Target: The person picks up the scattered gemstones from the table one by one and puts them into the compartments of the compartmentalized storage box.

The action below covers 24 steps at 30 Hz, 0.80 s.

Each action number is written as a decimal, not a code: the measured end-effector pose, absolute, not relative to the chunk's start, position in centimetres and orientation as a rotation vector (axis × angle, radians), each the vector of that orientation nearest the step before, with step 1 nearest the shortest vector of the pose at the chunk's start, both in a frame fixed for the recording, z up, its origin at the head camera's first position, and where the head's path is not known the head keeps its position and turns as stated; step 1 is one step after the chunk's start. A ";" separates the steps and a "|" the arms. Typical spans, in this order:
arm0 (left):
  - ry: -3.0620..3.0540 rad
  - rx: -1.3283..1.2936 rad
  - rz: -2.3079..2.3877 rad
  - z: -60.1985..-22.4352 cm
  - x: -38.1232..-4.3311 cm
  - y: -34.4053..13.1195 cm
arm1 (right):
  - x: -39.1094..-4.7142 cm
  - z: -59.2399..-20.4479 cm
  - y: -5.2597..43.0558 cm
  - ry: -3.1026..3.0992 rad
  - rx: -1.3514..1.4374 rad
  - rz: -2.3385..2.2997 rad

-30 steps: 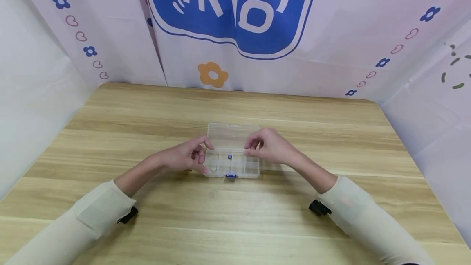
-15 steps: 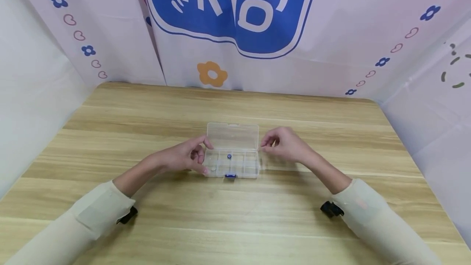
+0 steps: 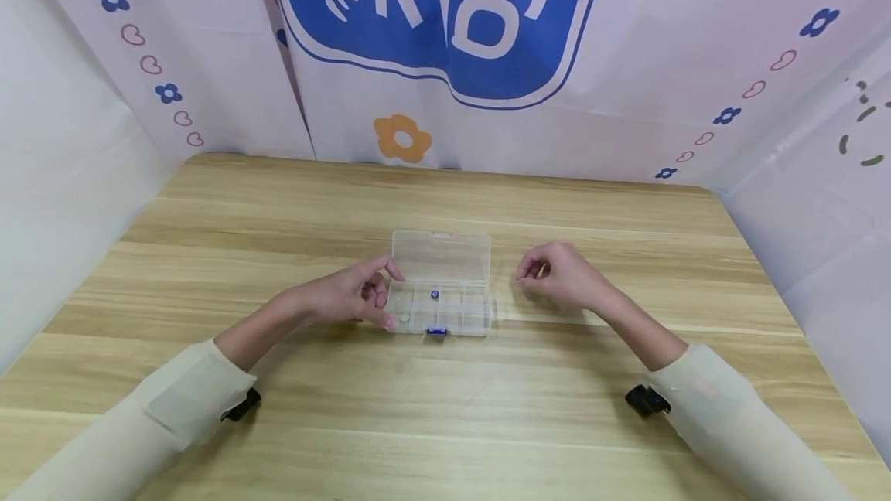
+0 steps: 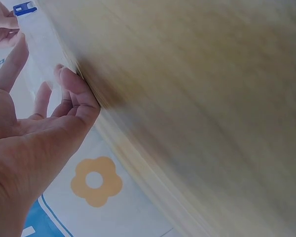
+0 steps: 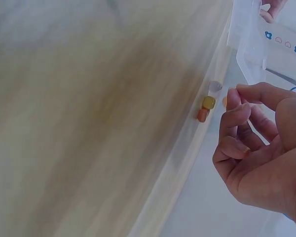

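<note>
A clear plastic compartment box stands with its lid raised behind it. My left hand grips the left end, with thumb at the front corner and index finger near the hinge. In one back compartment lies a small blue bead; a clear bead sits front left. To the box's right hovers my right hand, fingers curled and thumb meeting the index fingertip; nothing shows between them. The right wrist view reveals a pale bead, a yellow bead and an orange-red bead on the table nearby.
The wooden table extends around the box on every side. Behind it hangs a white printed cloth with a blue panel and an orange flower. A blue latch juts from the box's front edge.
My right hand has drawn away from the box's back-right compartments and moved right over the table. The left hand and the box have stayed in place.
</note>
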<state>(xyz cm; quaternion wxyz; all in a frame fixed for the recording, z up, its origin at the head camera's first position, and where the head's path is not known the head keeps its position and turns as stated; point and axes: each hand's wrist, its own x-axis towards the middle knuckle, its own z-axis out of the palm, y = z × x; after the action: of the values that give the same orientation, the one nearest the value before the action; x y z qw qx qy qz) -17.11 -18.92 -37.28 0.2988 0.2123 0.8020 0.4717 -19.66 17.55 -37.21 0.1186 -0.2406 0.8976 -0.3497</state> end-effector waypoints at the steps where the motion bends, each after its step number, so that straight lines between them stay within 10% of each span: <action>1: 2.131 0.563 1.252 -37.3 -17.1 -18.9 | -19.7 -37.2 17.7 2.623 -0.705 -1.026; 24: 2.131 0.581 1.253 -37.2 -17.1 -19.0 | -19.2 -37.3 20.4 2.646 -0.651 -0.969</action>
<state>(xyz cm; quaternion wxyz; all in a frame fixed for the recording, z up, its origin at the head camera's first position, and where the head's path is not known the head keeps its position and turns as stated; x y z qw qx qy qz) -17.12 -18.98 -37.23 0.2964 0.2187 0.8013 0.4714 -19.15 20.36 -37.29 0.1245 -0.2233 0.9077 -0.3326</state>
